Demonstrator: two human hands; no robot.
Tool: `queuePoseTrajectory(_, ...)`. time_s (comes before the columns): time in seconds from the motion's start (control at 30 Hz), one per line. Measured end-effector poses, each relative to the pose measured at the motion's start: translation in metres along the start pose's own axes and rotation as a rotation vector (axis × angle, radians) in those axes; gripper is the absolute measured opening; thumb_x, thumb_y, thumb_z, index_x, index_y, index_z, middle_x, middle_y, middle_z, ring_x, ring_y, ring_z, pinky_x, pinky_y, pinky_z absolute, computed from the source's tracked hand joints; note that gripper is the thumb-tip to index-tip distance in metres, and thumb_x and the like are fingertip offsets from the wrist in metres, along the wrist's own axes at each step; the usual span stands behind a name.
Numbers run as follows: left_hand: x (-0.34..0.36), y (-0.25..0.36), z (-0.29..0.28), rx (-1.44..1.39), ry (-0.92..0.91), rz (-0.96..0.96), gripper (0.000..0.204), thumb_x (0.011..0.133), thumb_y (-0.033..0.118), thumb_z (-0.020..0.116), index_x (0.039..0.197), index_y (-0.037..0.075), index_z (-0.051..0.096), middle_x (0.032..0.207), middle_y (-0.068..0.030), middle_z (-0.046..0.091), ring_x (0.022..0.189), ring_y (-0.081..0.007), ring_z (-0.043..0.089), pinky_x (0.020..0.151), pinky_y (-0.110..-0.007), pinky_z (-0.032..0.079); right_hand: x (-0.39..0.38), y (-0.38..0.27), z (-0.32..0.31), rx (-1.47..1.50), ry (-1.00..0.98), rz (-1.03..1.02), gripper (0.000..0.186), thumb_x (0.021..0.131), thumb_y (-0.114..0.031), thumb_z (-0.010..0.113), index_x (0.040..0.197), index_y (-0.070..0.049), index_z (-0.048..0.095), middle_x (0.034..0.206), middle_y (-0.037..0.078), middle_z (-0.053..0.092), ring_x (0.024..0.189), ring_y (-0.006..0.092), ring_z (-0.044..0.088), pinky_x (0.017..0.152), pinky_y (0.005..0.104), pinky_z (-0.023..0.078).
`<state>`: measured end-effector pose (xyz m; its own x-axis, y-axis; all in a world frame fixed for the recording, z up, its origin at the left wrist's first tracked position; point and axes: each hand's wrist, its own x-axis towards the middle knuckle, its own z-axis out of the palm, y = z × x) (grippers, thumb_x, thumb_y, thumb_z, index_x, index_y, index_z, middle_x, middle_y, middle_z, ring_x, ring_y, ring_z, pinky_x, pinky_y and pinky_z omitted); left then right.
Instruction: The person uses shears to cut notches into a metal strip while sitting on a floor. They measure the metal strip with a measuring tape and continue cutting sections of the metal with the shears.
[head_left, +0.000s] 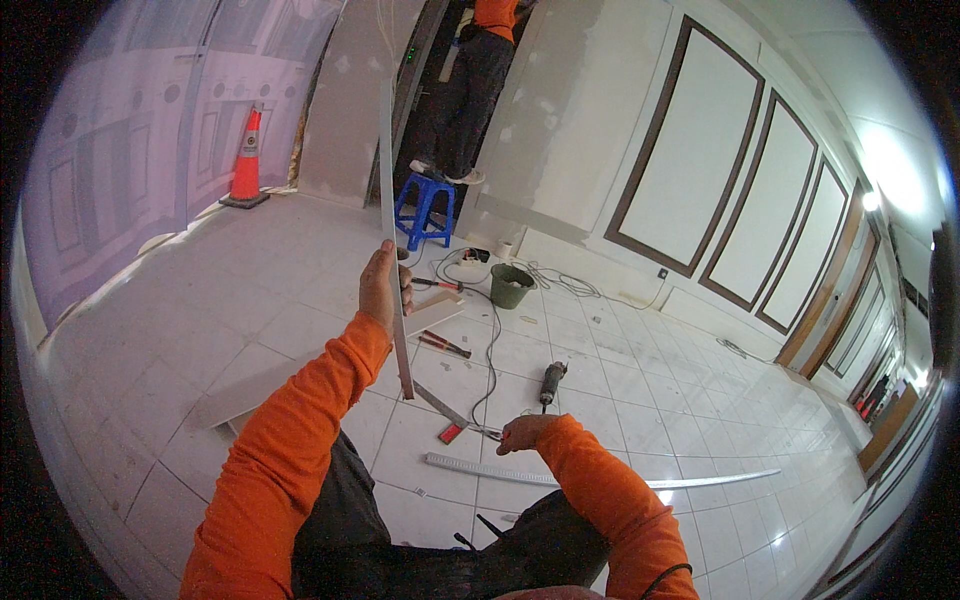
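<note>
My left hand (381, 290) is closed around a long, thin metal strip (388, 170) held upright, its lower end just above the tiles. My right hand (528, 433) is closed, low over the floor, on a red-handled tool (505, 436) mostly hidden by the fingers. Between the hands a flat grey strip (440, 404) slants down towards the right hand, beside a small red piece (451, 433). Just beyond my right hand an angle grinder (551, 384) lies on the tiles. A pale perforated strip (600, 480) stretches across the floor near my knees.
Ahead lie a red-and-black-handled tool (445, 345), pale boards (435, 314) and loose cables (570, 282). A green bucket (511, 286) stands beyond them. Another person (470, 95) stands on a blue stool (427, 208) at a doorway. An orange cone (247, 165) is at left.
</note>
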<state>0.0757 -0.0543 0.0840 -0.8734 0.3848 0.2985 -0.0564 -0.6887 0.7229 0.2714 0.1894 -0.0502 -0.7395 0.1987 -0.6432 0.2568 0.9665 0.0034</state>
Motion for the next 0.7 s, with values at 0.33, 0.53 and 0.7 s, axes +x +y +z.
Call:
queuePoseTrajectory(0.33,-0.002,-0.001,0.002,0.003,0.029,-0.013,0.05,0.086,0.062,0.054,0.099,0.014,0.05,0.063,0.0032,0.043,0.046,-0.0079,0.04,0.04,-0.024,0.033,-0.005,0.0,0.004,0.014,0.048,0.031,0.057,0.077,-0.051,0.063,0.114,-0.008,0.065,0.112,0.014,0.066,0.107,0.0314,0.06,0.092,0.0452,0.045)
queuePoseTrajectory(0.53,0.0,-0.003,0.0,-0.001,0.001,0.004,0.048,0.087,0.06,0.053,0.099,0.014,0.05,0.063,0.0031,0.043,0.046,-0.0083,0.04,0.04,-0.024,0.032,0.001,0.0,0.001,-0.051,0.037,0.01,0.056,0.077,-0.052,0.062,0.113,-0.008,0.065,0.111,0.014,0.066,0.107,0.0319,0.06,0.092,0.0442,0.045)
queuePoseTrajectory(0.7,0.002,-0.006,-0.006,-0.03,-0.002,-0.017,0.045,0.087,0.059,0.054,0.099,0.016,0.05,0.062,0.0029,0.043,0.045,-0.0086,0.041,0.039,-0.025,0.032,0.0,-0.003,0.004,-0.021,0.036,0.025,0.057,0.077,-0.053,0.062,0.113,-0.008,0.065,0.11,0.014,0.066,0.105,0.0312,0.06,0.091,0.0439,0.046)
